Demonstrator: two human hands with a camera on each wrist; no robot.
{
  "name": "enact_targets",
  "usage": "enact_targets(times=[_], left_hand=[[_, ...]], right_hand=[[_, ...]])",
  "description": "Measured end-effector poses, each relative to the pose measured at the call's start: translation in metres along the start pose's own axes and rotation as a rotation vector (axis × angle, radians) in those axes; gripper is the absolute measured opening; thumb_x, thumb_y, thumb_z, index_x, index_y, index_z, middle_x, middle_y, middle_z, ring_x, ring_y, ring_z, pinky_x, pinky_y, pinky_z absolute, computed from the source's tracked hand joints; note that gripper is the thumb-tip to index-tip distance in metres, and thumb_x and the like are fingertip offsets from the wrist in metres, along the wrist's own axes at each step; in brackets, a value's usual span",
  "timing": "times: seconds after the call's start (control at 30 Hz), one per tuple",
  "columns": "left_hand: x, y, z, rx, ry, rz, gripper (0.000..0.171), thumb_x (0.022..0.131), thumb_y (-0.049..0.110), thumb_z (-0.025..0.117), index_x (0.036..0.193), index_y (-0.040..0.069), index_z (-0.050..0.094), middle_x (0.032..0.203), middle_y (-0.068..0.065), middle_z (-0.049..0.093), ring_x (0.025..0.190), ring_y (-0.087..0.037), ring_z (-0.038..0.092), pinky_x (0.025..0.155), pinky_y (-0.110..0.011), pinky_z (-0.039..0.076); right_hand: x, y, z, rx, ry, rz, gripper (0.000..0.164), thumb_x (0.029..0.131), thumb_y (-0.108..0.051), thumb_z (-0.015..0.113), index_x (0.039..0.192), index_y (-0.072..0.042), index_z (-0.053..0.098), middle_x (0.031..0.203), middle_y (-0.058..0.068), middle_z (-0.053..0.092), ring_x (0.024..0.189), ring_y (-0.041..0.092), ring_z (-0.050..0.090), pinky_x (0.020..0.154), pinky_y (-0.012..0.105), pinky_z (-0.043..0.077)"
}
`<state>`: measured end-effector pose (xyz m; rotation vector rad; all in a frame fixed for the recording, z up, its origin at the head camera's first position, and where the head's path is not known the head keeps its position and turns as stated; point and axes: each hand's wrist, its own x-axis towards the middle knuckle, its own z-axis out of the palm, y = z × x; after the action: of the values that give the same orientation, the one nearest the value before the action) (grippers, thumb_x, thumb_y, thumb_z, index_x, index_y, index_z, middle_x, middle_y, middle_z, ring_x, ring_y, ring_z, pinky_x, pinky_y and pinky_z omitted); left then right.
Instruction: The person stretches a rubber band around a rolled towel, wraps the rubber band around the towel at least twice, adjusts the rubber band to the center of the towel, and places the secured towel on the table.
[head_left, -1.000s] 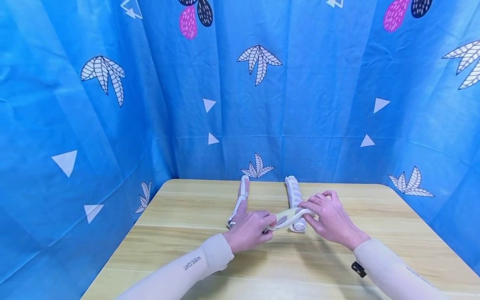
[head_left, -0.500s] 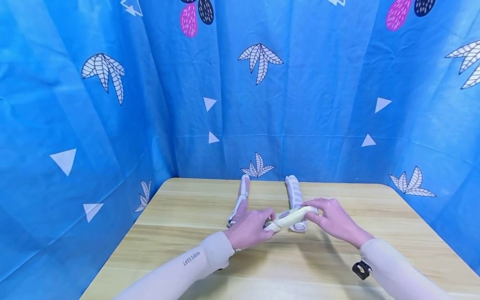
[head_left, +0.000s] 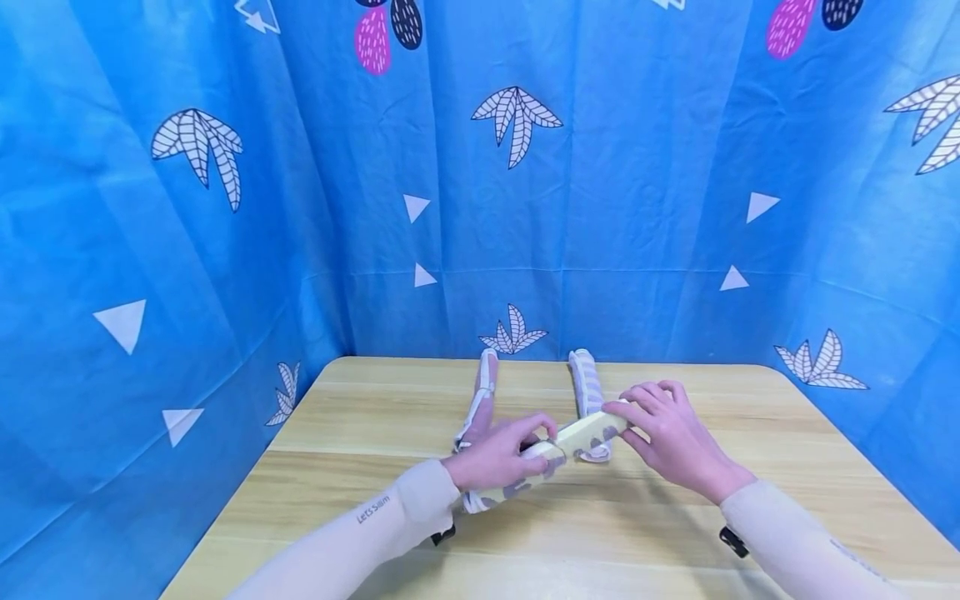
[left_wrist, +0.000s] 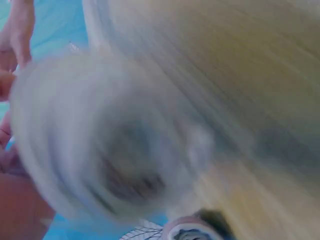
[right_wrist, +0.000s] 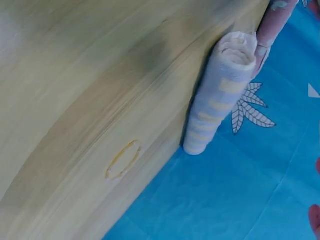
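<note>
A rolled-up towel (head_left: 592,433), pale yellow with grey patches, is held slantwise above the table by both hands. My left hand (head_left: 498,454) grips it near the middle, thumb on the near side and index finger bent over the top. A thin line like a band crosses the roll beside those fingers. At the right end, my right hand (head_left: 671,433) pinches the roll between thumb and fingertips. In the left wrist view the roll's coiled end (left_wrist: 100,125) looms large and blurred. The right wrist view shows the table rather than the right hand's grip.
Behind the hands lie a pink rolled towel (head_left: 486,396) with a band round it and a lavender striped roll (head_left: 587,383). A thin yellow ring (right_wrist: 123,160), like a rubber band, lies on the wooden table (head_left: 360,400). Blue patterned curtains (head_left: 637,208) enclose the far side.
The held roll has turned, bringing its grey-patched side and more of its left end into view. My right hand dipped slightly and came back up; my left fingers shifted along the roll.
</note>
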<state>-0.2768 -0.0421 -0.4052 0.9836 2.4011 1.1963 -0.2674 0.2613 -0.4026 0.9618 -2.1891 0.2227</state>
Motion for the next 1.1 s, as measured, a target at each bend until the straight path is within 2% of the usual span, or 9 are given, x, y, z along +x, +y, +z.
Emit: enact_targets(times=[0.07,0.13,0.23,0.3,0.4,0.7,0.83,0.97,1.1], left_hand=[[0.000,0.002,0.001,0.079,0.019,0.020,0.030,0.095,0.025,0.069,0.117,0.038,0.053,0.108,0.000,0.069,0.063,-0.009,0.063,0.050,-0.026,0.053],[0.000,0.003,0.003,0.224,0.059,0.070,0.035,0.094,0.029,0.071,0.122,0.039,0.053,0.108,0.000,0.070,0.061,-0.006,0.059,0.049,-0.023,0.050],[0.002,0.004,0.007,0.483,0.131,0.188,0.038,0.090,0.030,0.076,0.122,0.034,0.056,0.102,0.003,0.073,0.065,-0.001,0.056,0.056,-0.019,0.047],[0.004,0.004,0.009,0.624,0.174,0.263,0.036,0.089,0.029,0.077,0.119,0.030,0.059,0.099,0.007,0.074,0.068,0.001,0.055,0.059,-0.016,0.044],[0.005,0.002,0.011,0.728,0.205,0.324,0.030,0.087,0.024,0.078,0.112,0.028,0.062,0.096,0.010,0.073,0.066,0.001,0.053,0.058,-0.014,0.041],[0.008,-0.006,0.010,0.773,0.203,0.341,0.018,0.086,0.020,0.076,0.094,0.024,0.061,0.086,0.010,0.066,0.059,0.004,0.046,0.052,-0.009,0.035],[0.004,-0.008,0.006,0.762,0.207,0.362,0.018,0.084,0.018,0.076,0.089,0.023,0.059,0.085,0.011,0.064,0.062,0.004,0.048,0.055,-0.008,0.037],[0.002,-0.007,0.000,0.680,0.172,0.287,0.019,0.086,0.017,0.074,0.089,0.023,0.056,0.085,0.014,0.064,0.063,0.003,0.050,0.061,-0.011,0.040],[0.003,-0.003,-0.004,0.629,0.164,0.210,0.021,0.089,0.025,0.075,0.097,0.023,0.056,0.082,0.016,0.064,0.063,0.003,0.052,0.067,-0.016,0.044]], right_hand=[[0.002,0.000,0.001,-0.007,0.006,0.010,0.040,0.077,-0.015,0.079,0.116,-0.018,0.071,0.105,0.001,0.068,0.100,0.023,0.058,0.093,0.053,0.035],[0.003,-0.001,0.001,-0.014,0.012,0.025,0.037,0.078,-0.015,0.078,0.114,-0.017,0.071,0.102,0.000,0.068,0.098,0.023,0.058,0.092,0.054,0.034],[0.006,-0.003,0.000,-0.027,0.014,0.049,0.034,0.078,-0.015,0.078,0.112,-0.017,0.072,0.100,0.000,0.069,0.095,0.022,0.058,0.092,0.053,0.034],[0.008,-0.005,-0.001,-0.033,0.018,0.060,0.033,0.078,-0.015,0.079,0.110,-0.017,0.073,0.098,0.000,0.070,0.094,0.022,0.059,0.092,0.053,0.034],[0.009,-0.007,0.000,-0.042,0.021,0.069,0.031,0.076,-0.015,0.080,0.107,-0.017,0.074,0.096,-0.001,0.071,0.092,0.021,0.059,0.092,0.053,0.034],[0.011,-0.009,0.002,-0.042,0.012,0.084,0.032,0.074,-0.012,0.083,0.105,-0.018,0.076,0.091,-0.003,0.071,0.088,0.018,0.059,0.090,0.054,0.036],[0.011,-0.010,0.002,-0.026,-0.014,0.126,0.032,0.074,-0.016,0.085,0.105,-0.019,0.076,0.091,-0.004,0.071,0.088,0.017,0.059,0.090,0.053,0.035],[0.012,-0.014,-0.001,0.040,-0.090,0.228,0.027,0.080,-0.022,0.082,0.105,-0.017,0.076,0.096,-0.001,0.072,0.095,0.020,0.062,0.091,0.051,0.034],[0.018,-0.019,-0.007,0.197,-0.197,0.388,0.024,0.089,-0.028,0.074,0.108,-0.014,0.076,0.106,0.005,0.074,0.104,0.027,0.065,0.092,0.053,0.035]])
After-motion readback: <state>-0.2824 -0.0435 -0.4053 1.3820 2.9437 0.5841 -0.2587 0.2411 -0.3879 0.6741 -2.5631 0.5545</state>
